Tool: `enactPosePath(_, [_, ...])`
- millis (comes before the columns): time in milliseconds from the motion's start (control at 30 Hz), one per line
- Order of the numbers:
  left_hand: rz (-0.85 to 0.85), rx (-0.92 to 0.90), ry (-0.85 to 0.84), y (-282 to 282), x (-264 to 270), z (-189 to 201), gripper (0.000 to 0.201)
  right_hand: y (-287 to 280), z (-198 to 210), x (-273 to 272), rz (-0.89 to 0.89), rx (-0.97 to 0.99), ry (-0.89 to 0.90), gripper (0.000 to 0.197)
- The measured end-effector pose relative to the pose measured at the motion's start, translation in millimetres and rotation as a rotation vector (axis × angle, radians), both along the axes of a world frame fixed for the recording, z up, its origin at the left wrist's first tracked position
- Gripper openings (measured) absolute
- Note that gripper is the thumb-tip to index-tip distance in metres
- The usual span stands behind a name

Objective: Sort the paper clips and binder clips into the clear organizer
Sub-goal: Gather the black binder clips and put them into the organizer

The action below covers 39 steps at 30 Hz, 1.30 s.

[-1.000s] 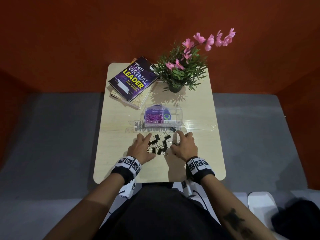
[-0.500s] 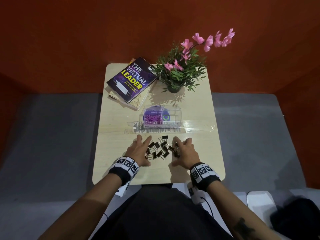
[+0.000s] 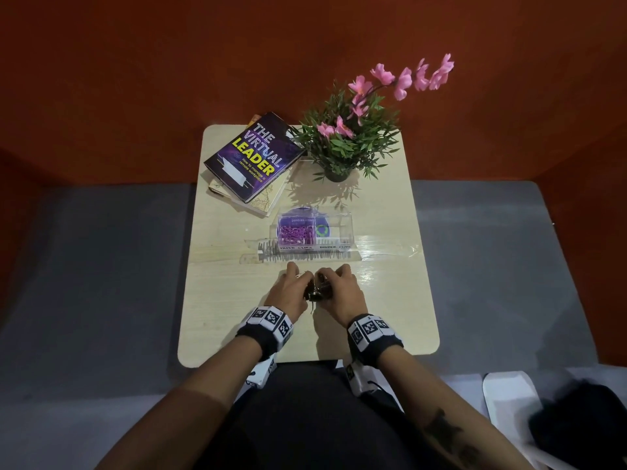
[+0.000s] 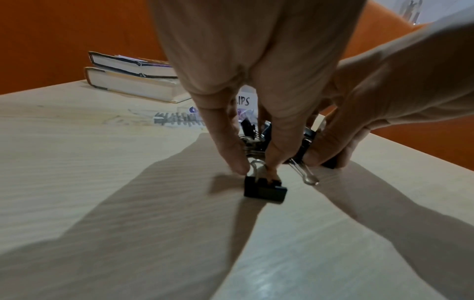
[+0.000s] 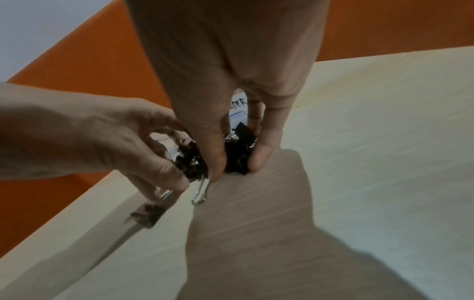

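Observation:
Several black binder clips [image 3: 315, 290] are bunched into one heap between my two hands on the table. My left hand [image 3: 292, 289] and right hand [image 3: 338, 289] curl their fingers around the heap from either side. In the left wrist view one binder clip [image 4: 264, 188] sticks out at the near edge under my left fingertips [image 4: 237, 162]. The right wrist view shows the heap [image 5: 238, 154] gripped by my right fingers [image 5: 259, 158]. The clear organizer [image 3: 314, 232] stands just beyond the hands; its left compartment holds purple paper clips [image 3: 294, 232].
A stack of books [image 3: 252, 162] lies at the back left of the small wooden table [image 3: 390, 300]. A potted plant with pink flowers [image 3: 349, 140] stands at the back right. A strip of clear tape [image 3: 386, 251] crosses the table beside the organizer.
Both hands have swept inward from either side, pushing the scattered binder clips together into one tight heap that the fingers now curl around.

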<state>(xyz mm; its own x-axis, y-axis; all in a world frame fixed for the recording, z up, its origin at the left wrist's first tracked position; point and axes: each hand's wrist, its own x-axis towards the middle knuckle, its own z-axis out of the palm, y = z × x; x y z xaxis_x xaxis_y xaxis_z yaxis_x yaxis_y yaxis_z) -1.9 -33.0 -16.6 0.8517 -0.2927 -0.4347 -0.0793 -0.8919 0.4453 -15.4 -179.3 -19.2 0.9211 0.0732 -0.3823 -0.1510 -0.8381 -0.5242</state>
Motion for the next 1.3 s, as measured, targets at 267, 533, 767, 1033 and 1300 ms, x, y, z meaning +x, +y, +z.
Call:
enactPosePath(267, [0.047,-0.067,-0.065,5.4,5.9,4.3,0.016,-16.2,2.7,3.3,-0.086,0.076,-0.087,0.019])
enactPosePath(533, [0.135,-0.211,-0.087,14.6,9.6,13.3,0.02,-46.2,39.3,41.2,-0.28,0.246,-0.149,0.023])
enactPosePath(767, [0.216,-0.331,-0.211,2.1,41.7,47.1,0.027,-43.3,63.7,107.3,-0.198,0.167,-0.268,0.02])
enactPosePath(1033, [0.199,-0.295,-0.243,-47.7,100.8,69.0,0.021,-48.5,58.8,93.0,-0.243,0.165,-0.2,0.039])
enactPosePath(1300, [0.169,-0.271,-0.216,-36.4,69.9,64.5,0.027,-62.8,23.5,30.4,-0.337,0.076,0.024,0.026])
